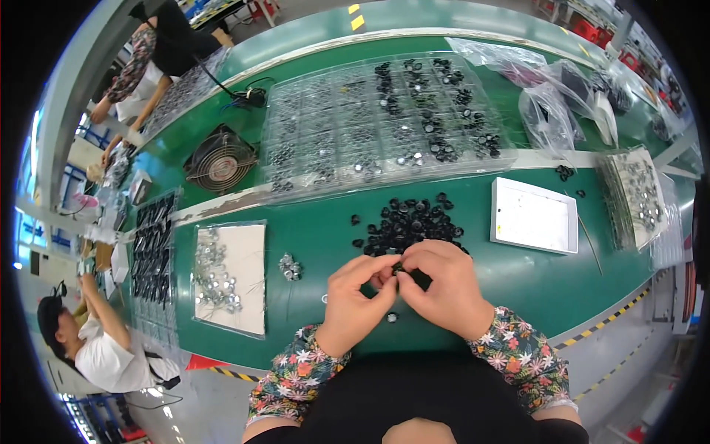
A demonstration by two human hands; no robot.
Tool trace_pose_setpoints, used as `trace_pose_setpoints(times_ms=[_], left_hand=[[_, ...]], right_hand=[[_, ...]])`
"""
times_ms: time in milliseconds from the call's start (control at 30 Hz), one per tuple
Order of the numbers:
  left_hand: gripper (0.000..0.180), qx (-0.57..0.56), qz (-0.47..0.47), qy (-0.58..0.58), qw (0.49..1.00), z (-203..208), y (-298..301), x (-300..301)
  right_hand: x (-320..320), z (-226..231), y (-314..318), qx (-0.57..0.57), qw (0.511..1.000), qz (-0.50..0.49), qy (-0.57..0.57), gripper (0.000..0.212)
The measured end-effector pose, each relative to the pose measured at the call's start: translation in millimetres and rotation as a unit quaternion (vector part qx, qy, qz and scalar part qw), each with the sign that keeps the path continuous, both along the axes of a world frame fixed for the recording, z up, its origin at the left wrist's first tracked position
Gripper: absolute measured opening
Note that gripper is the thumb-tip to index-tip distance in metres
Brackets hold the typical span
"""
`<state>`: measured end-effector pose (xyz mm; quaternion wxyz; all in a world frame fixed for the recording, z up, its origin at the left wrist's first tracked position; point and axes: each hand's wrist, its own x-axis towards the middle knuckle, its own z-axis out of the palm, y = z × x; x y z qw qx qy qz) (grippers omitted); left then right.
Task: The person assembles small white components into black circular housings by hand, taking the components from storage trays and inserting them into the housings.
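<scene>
My left hand [360, 296] and my right hand [447, 288] meet in front of my body, thumbs and fingertips pinched together. Between them is a small black part [398, 268], mostly covered by the fingers. Just beyond lies a loose pile of small round black caps [414, 222], partly hidden by my hands. A single small round silver-and-dark piece [392, 317] rests on the green table below my fingertips. Beside my left hand is a small pale ring [324, 298]. Farther left sits a cluster of small silver parts [290, 267].
Left stands a board with silver parts [218, 281]; right, a shallow white box [534, 218]. Across the back are clear compartment trays [347, 126], a fan [220, 159] and plastic bags [551, 115]. Another board of parts [636, 196] stands far right. Co-workers [111, 362] are at left.
</scene>
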<state>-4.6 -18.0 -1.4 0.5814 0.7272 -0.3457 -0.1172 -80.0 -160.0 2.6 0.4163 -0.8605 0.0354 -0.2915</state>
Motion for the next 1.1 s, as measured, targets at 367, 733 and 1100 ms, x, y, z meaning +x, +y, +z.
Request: trace_pose_setpoints(times_ms=[367, 733, 1100], left_hand=[[0.028, 0.002, -0.005, -0.082, 0.997, 1, 1, -6], [0.022, 0.002, 0.007, -0.010, 1.000, -5, 2, -2], [0.015, -0.014, 0.013, 0.033, 0.999, -6, 1, -5]], right_hand=[[-6, 2, -1, 0.056, 0.997, 0.019, 0.054, 0.008], [-4, -1, -3, 0.021, 0.998, 0.032, 0.050, 0.011], [-5, 3, 7, -0.104, 0.994, -0.023, 0.034, 0.007]])
